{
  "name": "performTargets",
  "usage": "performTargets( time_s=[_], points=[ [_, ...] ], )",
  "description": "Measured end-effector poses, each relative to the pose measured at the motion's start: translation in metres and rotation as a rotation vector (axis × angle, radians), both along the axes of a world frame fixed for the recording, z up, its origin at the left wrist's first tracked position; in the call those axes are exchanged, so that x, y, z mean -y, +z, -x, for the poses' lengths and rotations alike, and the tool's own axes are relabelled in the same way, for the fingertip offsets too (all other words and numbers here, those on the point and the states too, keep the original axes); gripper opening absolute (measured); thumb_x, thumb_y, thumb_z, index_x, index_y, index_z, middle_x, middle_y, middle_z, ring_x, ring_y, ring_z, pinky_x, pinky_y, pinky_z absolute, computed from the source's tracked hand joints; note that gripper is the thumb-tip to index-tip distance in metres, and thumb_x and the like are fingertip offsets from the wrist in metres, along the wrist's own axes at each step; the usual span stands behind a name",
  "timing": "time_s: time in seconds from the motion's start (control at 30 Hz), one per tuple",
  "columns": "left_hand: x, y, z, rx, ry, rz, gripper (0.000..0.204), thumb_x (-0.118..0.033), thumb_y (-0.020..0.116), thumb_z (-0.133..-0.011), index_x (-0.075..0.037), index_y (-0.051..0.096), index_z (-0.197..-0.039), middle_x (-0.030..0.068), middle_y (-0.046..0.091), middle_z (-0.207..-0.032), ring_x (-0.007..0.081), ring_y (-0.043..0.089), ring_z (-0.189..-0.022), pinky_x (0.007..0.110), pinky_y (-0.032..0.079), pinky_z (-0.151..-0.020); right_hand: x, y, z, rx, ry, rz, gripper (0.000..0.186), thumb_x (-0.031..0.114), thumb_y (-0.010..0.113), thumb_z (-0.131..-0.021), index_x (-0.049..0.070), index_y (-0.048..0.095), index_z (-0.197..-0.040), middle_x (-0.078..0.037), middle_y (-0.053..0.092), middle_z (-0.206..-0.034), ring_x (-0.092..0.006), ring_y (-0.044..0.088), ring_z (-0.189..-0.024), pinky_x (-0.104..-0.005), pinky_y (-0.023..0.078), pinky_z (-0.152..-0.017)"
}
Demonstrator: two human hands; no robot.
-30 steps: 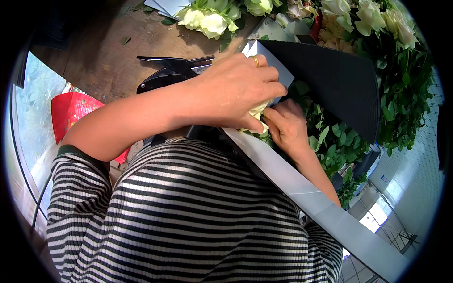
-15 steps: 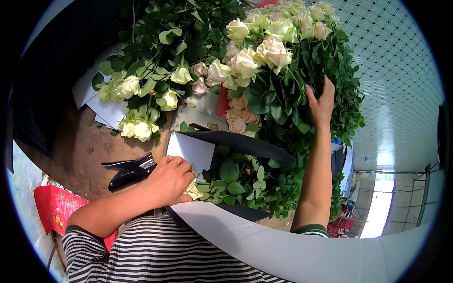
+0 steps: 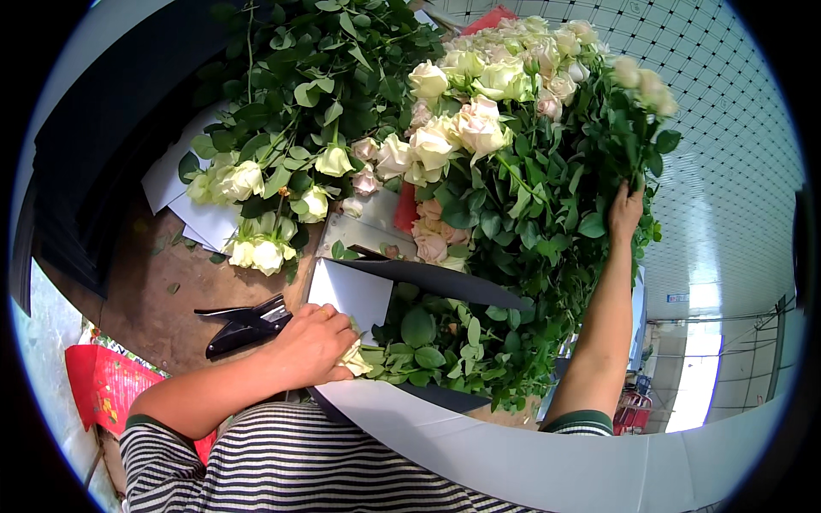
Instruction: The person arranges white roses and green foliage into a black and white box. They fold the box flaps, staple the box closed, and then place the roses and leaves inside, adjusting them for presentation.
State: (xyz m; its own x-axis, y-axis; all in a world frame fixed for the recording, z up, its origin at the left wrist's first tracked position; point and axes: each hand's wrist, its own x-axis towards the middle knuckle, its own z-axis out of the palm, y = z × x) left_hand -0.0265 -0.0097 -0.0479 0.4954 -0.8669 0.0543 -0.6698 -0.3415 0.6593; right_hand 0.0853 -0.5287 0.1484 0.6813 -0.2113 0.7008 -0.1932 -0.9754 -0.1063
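Note:
My left hand (image 3: 312, 346) is closed on a cream rose (image 3: 352, 361), lying with green leafy stems (image 3: 432, 346) between a white card (image 3: 349, 292) with a dark upper flap (image 3: 449, 284) and a curved white sheet (image 3: 530, 445) along my front. My right hand (image 3: 627, 209) reaches up at the right, its fingers wrapped round a leafy bunch of pale roses (image 3: 641, 90), blurred at the heads, beside a big pile of cream and blush roses (image 3: 479, 128). A black stapler-like tool (image 3: 239, 333) lies just left of my left hand.
Cream roses with foliage (image 3: 256, 256) lie at the upper left over white sheets (image 3: 184, 209) on a brown tabletop (image 3: 154, 299). A red printed bag (image 3: 103, 385) is at lower left. A metal plate (image 3: 355, 231) sits mid-table. A dotted white surface (image 3: 727, 128) fills the right.
My right hand left the wrap and moved up and right to the rose pile; it now holds a bunch lifted at the right edge. My left hand stays on the rose in the wrap.

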Motion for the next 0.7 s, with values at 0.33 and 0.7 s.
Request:
performTargets(
  time_s=[0.33, 0.7],
  points=[
    [0.001, 0.003, -0.001, -0.017, -0.023, -0.053, 0.056, -0.038, 0.079, -0.064, -0.006, 0.065, -0.107, 0.0057, 0.059, -0.098, 0.026, 0.054, -0.099, 0.038, 0.041, -0.087, -0.054, 0.1, 0.052, 0.1, 0.342, 0.26, 0.029, 0.008, 0.052, -0.095, 0.002, 0.056, -0.123, -0.013, 0.063, -0.114, -0.024, 0.06, -0.101, -0.031, 0.046, -0.086],
    [0.002, 0.001, -0.002, -0.008, -0.055, -0.015, 0.058, -0.038, 0.08, -0.063, -0.006, 0.064, -0.108, 0.0055, 0.059, -0.098, 0.0263, 0.054, -0.098, 0.039, 0.043, -0.085, 0.012, 0.067, 0.102, -0.181, -0.096, 0.512, 0.054, -0.002, 0.048, -0.08, 0.016, 0.051, -0.131, -0.012, 0.059, -0.115, -0.0344, 0.055, -0.107, -0.0394, 0.046, -0.088]
  ],
)
